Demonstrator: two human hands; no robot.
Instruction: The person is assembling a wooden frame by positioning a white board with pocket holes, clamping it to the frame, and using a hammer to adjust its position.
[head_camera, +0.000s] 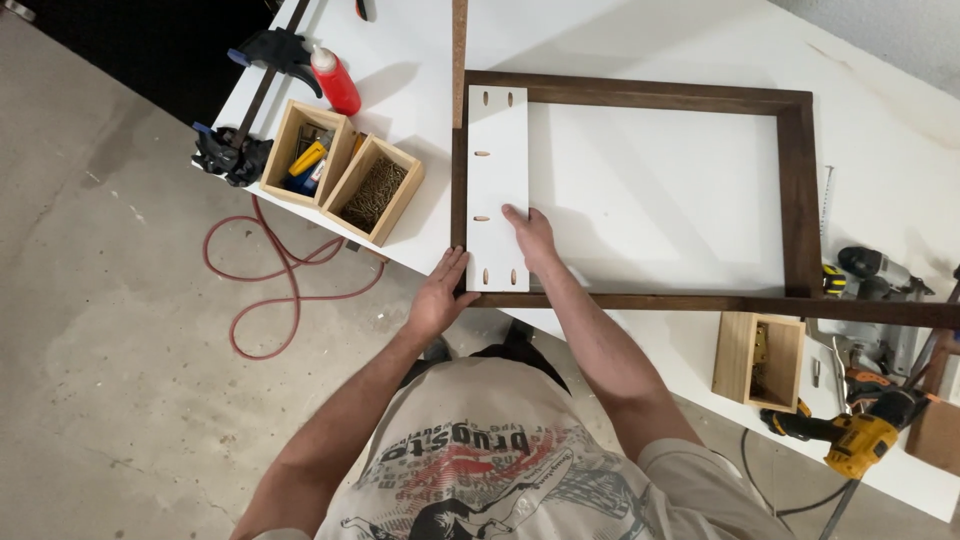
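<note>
White slotted panel (497, 188) lies seated at the dark wooden frame's (797, 180) nine-o'clock end, left hand (440, 292) flat against its lower corner, right hand (530, 236) pressing open-palmed; no fasteners visible yet.

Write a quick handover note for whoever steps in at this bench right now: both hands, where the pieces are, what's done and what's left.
Left hand: open, at the near-left corner of the dark wood frame, touching the near end of the white panel.
Right hand: flat on the panel, pressing it down.
Panel lies inside the frame against its left rail, pocket holes facing up.
Done: panel positioned.
Left: no screws visible in the holes; yellow drill lies at the right, screw box at the left.
</note>
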